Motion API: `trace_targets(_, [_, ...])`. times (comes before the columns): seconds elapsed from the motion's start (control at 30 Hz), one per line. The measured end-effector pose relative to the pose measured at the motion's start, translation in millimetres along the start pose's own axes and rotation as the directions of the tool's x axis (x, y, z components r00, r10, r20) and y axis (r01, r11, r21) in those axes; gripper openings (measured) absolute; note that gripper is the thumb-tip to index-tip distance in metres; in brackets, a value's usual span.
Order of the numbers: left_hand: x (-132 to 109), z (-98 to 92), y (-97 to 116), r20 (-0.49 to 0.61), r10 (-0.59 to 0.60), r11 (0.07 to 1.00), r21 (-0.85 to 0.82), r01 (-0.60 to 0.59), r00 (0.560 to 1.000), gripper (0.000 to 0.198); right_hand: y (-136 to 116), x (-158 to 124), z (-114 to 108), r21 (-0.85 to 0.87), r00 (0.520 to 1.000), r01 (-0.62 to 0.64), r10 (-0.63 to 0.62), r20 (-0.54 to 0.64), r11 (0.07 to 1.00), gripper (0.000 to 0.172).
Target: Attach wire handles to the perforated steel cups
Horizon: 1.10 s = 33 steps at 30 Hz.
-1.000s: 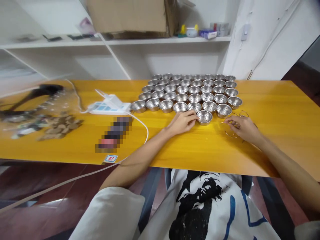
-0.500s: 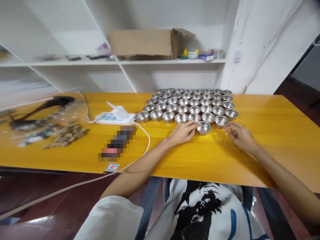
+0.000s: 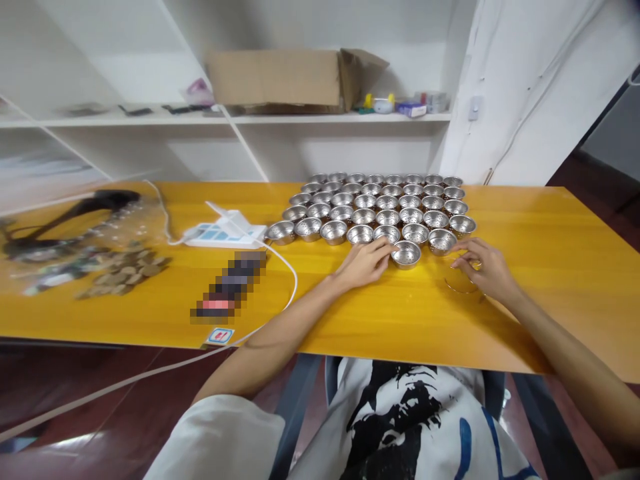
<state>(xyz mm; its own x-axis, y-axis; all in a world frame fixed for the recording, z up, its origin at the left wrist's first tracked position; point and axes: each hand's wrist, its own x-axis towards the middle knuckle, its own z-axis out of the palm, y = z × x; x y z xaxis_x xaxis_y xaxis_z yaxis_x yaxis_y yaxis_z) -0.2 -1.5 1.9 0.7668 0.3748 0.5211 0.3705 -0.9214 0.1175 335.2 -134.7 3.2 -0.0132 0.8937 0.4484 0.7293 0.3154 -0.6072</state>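
Several small stainless steel cups (image 3: 361, 235) with perforated bottoms stand upright in rows on the yellow table. One steel cup (image 3: 406, 256) sits in front of the nearest row. My left hand (image 3: 366, 263) is at its left side, with thumb and fingertips closed on the rim. My right hand (image 3: 484, 267) hovers to the right of that cup, close to the front-row cup (image 3: 443, 243). Its thumb and index finger are apart, and I see nothing between them. A thin wire loop (image 3: 461, 291) lies below my right hand, which partly hides it.
A white power strip (image 3: 227, 233) with a cable (image 3: 295, 283) lies left of the cups. Farther left are brownish pieces (image 3: 127, 270), a clear plastic bag (image 3: 145, 223) and a black strap-like item (image 3: 93, 207). A cardboard box (image 3: 275, 79) stands on the shelf behind.
My right thumb and index finger have spread apart, and the hand has shifted slightly right and up. My left hand stays at the front cup. The view has moved slightly.
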Motion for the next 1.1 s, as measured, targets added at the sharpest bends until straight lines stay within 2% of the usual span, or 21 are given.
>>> trace_targets(0.17, [0, -3.2, 0, 0.030, -0.007, 1.000, -0.015, 0.008, 1.000, 0.037, -2, -1, 0, 0.101, 0.994, -0.108, 0.108, 0.005, 0.989, 0.026])
trace_targets(0.33, [-1, -5.4, -1, 0.077, 0.018, 0.998, -0.066, -0.013, 0.997, 0.041, -6, 0, 0, 0.213, 0.989, -0.112, 0.130, -0.075, 0.971, 0.028])
trace_targets(0.4, [-1, -5.5, -1, 0.076, 0.029, 0.993, -0.120, -0.020, 0.997, 0.036, -6, 1, 1, 0.260, 0.985, -0.112, 0.142, -0.099, 0.959, 0.027])
trace_targets(0.5, [0, -5.3, 2, 0.033, 0.034, 0.967, -0.255, -0.025, 0.999, 0.019, -9, 0, 1, 0.290, 0.986, -0.108, 0.140, -0.093, 0.951, 0.021])
trace_targets(0.53, [0, -5.4, 3, 0.028, 0.030, 0.952, -0.306, -0.020, 0.999, 0.020, -10, -1, 0, 0.282, 0.988, -0.105, 0.133, -0.082, 0.954, 0.020])
trace_targets(0.63, [1, -6.7, 6, 0.088, 0.039, 0.880, -0.474, 0.007, 0.995, 0.044, -15, -3, 1, 0.283, 0.994, -0.094, 0.107, -0.033, 0.955, 0.024])
trace_targets(0.7, [2, -8.4, 8, 0.143, 0.088, 0.829, -0.559, 0.007, 0.986, 0.052, -19, -5, 2, 0.293, 0.996, -0.075, 0.085, -0.022, 0.953, 0.025])
trace_targets(0.83, [5, -10.4, 15, 0.233, 0.212, 0.784, -0.620, -0.023, 0.949, 0.072, -30, -7, 3, 0.212, 0.998, -0.032, 0.044, -0.052, 0.977, 0.022])
trace_targets(0.87, [5, -10.1, 18, 0.244, 0.221, 0.778, -0.629, -0.019, 0.944, 0.072, -33, -8, 3, 0.202, 0.997, -0.034, 0.047, -0.059, 0.979, 0.021])
trace_targets(0.93, [4, -8.9, 23, 0.230, 0.180, 0.771, -0.636, 0.008, 0.957, 0.062, -39, -9, 3, 0.239, 0.994, -0.054, 0.075, -0.076, 0.969, 0.017])
trace_targets(1.0, [3, -8.3, 30, 0.161, 0.083, 0.746, -0.665, 0.046, 0.984, 0.057, -47, -12, 2, 0.338, 0.989, -0.090, 0.124, -0.080, 0.937, 0.015])
trace_targets(1.1, [3, -12.8, 43, 0.022, -0.045, 0.656, -0.754, 0.046, 0.999, 0.067, -60, -15, 2, 0.505, 0.981, -0.144, 0.190, -0.041, 0.851, 0.018])
